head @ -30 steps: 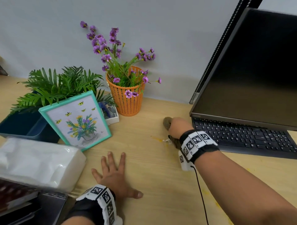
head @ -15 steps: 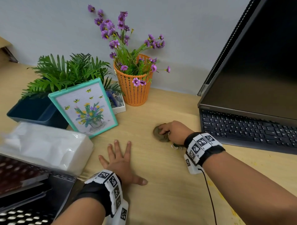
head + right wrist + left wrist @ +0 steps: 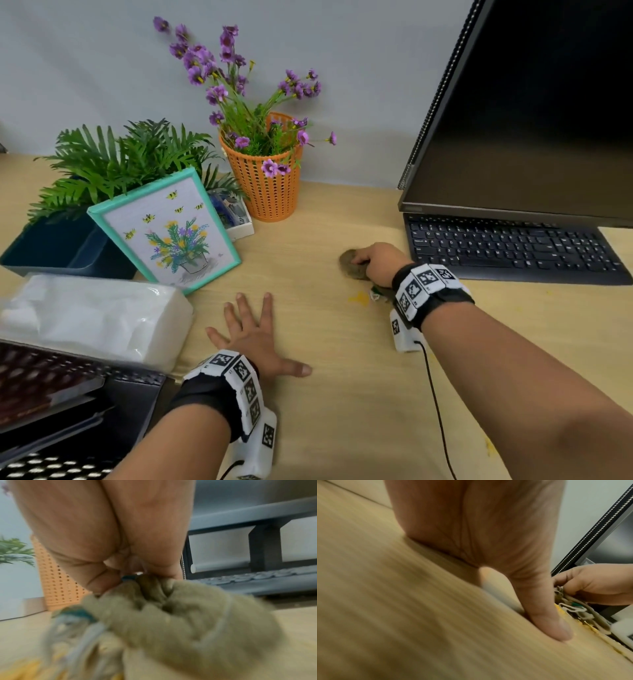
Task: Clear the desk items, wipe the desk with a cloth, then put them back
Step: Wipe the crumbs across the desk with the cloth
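Observation:
My right hand (image 3: 373, 262) grips a bunched olive-brown cloth (image 3: 351, 265) and presses it on the wooden desk (image 3: 325, 394), just left of the keyboard. In the right wrist view the cloth (image 3: 180, 615) fills the foreground under my curled fingers (image 3: 109, 577). A yellow smear (image 3: 359, 297) lies on the desk just beside that wrist. My left hand (image 3: 255, 337) lies flat on the desk with fingers spread, holding nothing; the left wrist view shows its thumb (image 3: 544, 612) pressed on the wood.
A black keyboard (image 3: 513, 251) and a monitor (image 3: 534, 109) stand at the right. An orange basket of purple flowers (image 3: 265, 185), a framed flower picture (image 3: 164, 229), a fern planter (image 3: 68, 246), a small white box (image 3: 239, 219) and a tissue pack (image 3: 92, 315) crowd the left.
My right hand has slid the cloth across the desk, first toward me and left, then back right toward the keyboard. The left hand has stayed flat in place.

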